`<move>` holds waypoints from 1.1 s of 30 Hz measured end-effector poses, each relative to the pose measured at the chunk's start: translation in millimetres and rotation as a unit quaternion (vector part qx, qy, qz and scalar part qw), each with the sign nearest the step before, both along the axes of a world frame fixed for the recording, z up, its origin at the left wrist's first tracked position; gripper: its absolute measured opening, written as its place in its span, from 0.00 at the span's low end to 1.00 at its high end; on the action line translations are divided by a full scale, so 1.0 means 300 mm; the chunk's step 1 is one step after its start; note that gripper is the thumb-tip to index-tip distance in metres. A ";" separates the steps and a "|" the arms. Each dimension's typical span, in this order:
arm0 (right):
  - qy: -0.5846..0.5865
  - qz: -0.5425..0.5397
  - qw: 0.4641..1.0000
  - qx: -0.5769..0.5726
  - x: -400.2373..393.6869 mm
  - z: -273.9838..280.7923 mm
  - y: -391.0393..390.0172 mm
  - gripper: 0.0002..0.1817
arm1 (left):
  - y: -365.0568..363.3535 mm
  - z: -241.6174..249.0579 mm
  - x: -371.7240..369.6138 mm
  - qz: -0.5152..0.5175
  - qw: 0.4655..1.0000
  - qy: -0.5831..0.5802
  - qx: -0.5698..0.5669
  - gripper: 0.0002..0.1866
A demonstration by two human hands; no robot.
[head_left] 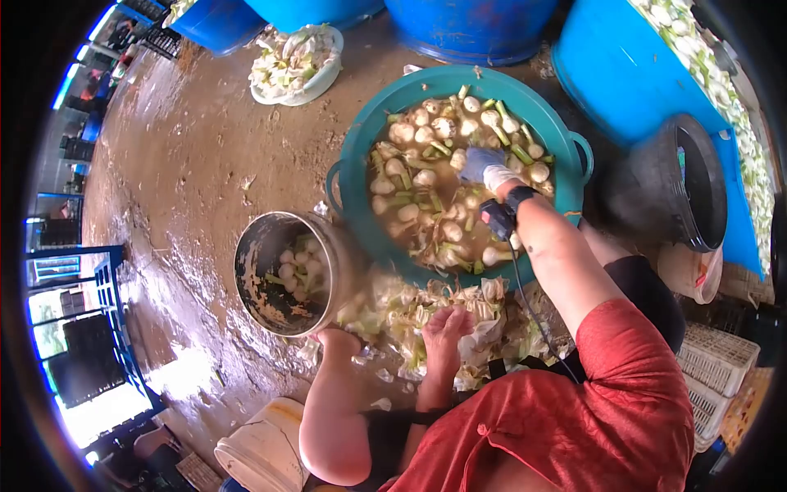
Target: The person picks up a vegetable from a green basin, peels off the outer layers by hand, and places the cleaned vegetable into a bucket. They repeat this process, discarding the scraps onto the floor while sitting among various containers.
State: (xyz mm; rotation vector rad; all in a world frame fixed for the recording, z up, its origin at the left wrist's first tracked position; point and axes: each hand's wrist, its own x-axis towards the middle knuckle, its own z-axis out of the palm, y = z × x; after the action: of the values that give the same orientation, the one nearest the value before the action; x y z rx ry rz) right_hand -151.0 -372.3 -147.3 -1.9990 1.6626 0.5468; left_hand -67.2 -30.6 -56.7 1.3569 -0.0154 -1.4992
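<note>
My right hand (pixel 482 166), in a blue-grey glove with a wrist strap and a cabled device, reaches down into a large green tub (pixel 352 176). Brown water and many garlic bulbs (pixel 425 178) with cut green stems fill the tub. The gloved fingertips are among the bulbs, so their grip is hidden. My bare left hand (pixel 448 326) is held above a heap of garlic peelings (pixel 484 316), fingers curled in, with nothing seen in it. Left of the tub, a metal bucket (pixel 246 283) lies tilted with several garlic bulbs (pixel 302 269) inside.
Blue barrels (pixel 471 33) and a basin of peelings (pixel 328 78) stand beyond the tub. At right are a blue bin (pixel 639 74) heaped with peelings, a black bucket (pixel 648 184) and white crates (pixel 713 357). My bare foot is beside the metal bucket on a wet muddy floor (pixel 197 180).
</note>
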 end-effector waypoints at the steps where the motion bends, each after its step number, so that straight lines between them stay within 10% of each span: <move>1: -0.065 -0.043 0.997 -0.008 -0.019 -0.045 0.015 0.24 | -0.001 -0.002 0.005 0.003 1.000 0.001 0.002 0.10; 7: -0.594 -0.075 0.798 0.067 -0.101 0.031 0.310 0.29 | 0.009 0.033 0.020 0.028 0.999 -0.023 -0.027 0.11; 14: -0.700 -0.078 0.699 0.122 -0.037 0.278 0.747 0.37 | 0.001 0.137 0.061 0.081 0.983 0.042 -0.158 0.25; 17: -0.598 0.101 0.795 -0.015 -0.038 0.420 0.858 0.33 | 0.014 0.135 0.094 0.037 0.970 0.059 -0.235 0.21; 25: -0.658 -0.025 0.752 -0.016 -0.078 0.528 0.948 0.17 | 0.075 0.175 0.064 0.073 0.951 -0.022 -0.299 0.19; 28: -0.540 0.050 0.809 -0.226 -0.074 0.539 0.941 0.10 | 0.092 0.177 0.050 0.064 0.949 -0.081 -0.297 0.23; 33: -0.393 0.068 0.896 -0.194 -0.064 0.605 0.959 0.10 | 0.115 0.150 0.035 0.070 0.941 -0.175 -0.280 0.25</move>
State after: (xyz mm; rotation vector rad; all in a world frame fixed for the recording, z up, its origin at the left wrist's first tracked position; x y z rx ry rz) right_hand -170.3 -84.7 34.3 -2.1802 1.1664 -0.5576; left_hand -56.7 3.9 -11.6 1.1058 -0.5222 -1.0079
